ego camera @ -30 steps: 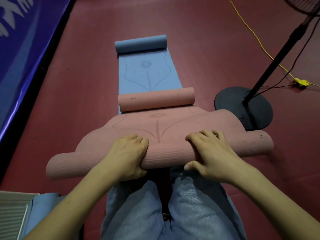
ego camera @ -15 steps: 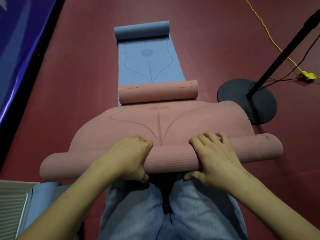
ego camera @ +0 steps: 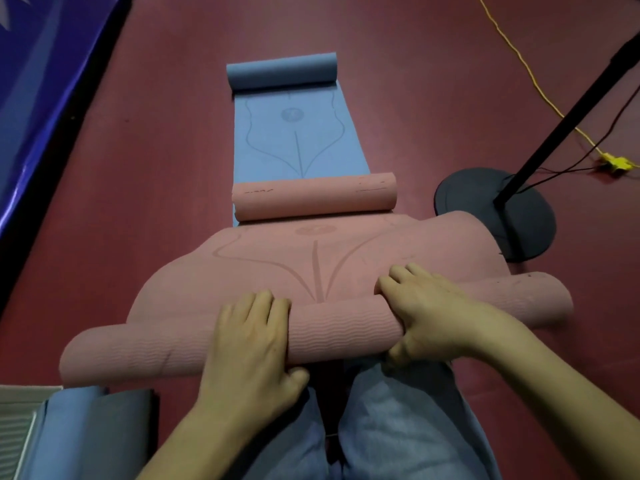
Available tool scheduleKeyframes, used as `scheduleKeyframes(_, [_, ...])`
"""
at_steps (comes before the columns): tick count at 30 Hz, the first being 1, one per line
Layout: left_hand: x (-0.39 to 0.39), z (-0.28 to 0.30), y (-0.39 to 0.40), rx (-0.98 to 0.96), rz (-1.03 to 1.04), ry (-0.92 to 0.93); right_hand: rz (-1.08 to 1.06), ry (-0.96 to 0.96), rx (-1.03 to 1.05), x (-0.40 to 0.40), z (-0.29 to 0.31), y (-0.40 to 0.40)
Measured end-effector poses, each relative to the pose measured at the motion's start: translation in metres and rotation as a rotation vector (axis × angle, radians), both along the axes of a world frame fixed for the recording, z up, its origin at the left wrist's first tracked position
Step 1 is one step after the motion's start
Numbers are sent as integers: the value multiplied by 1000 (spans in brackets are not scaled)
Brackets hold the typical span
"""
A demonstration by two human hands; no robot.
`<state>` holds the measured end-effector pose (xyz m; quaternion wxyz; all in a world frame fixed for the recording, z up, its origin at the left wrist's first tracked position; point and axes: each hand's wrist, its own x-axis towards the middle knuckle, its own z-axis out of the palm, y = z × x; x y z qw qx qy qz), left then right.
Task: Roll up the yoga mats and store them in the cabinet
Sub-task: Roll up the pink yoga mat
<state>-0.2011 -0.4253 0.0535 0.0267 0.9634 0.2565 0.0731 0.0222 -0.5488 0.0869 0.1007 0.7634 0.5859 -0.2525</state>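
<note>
Dark red floor all around, smooth and matte. Beyond both hands, a pink yoga mat partly spread, its near end wound into a ribbed roll lying crosswise just ahead of denim-clad knees. Left hand draped over the roll, fingers curled over its far side and thumb tucked under the near side, grasping it. Right hand likewise wrapped over the roll, fingers bent onto the flat sheet beyond, thumb below. Farther from the hands, the mat's other end curled into a small pink roll; past that, a blue yoga mat flat on the floor with its far end rolled. Faint line patterns and a round emblem on both mats, no legible writing. Off to the right of the right hand, a black round stand base with slanted pole, black cables and a yellow cord. Far left of the left hand, a blue banner with white marks, unreadable. Near the left forearm, a bluish rolled item beside a white ridged panel.
</note>
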Motion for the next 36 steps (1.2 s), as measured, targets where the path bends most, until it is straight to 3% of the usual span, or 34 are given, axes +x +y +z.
scheduleKeyframes(3, [-8, -9, -6, -17, 19, -138, -25, 94, -53, 12, 1, 12])
scheduleKeyframes(7, [-6, -19, -6, 12, 10, -47, -66, 153, -13, 15, -1, 11])
scheduleKeyframes(13, [6, -17, 19, 82, -60, 73, -55, -22, 201, -2, -1, 1])
scheduleKeyframes(20, [34, 9, 51, -61, -83, 353, -52, -195, 195, -25, 3, 24])
scheduleKeyframes(25, [48, 14, 70, -159, -113, 428, -91, -229, 328, -24, -12, 21])
scheduleKeyframes(30, [47, 18, 69, -200, -109, 460, -86, -178, 245, -21, 5, 28])
scheduleKeyframes(36, [34, 44, 57, -467, -92, 475, -91, -52, 62, -22, 36, 25])
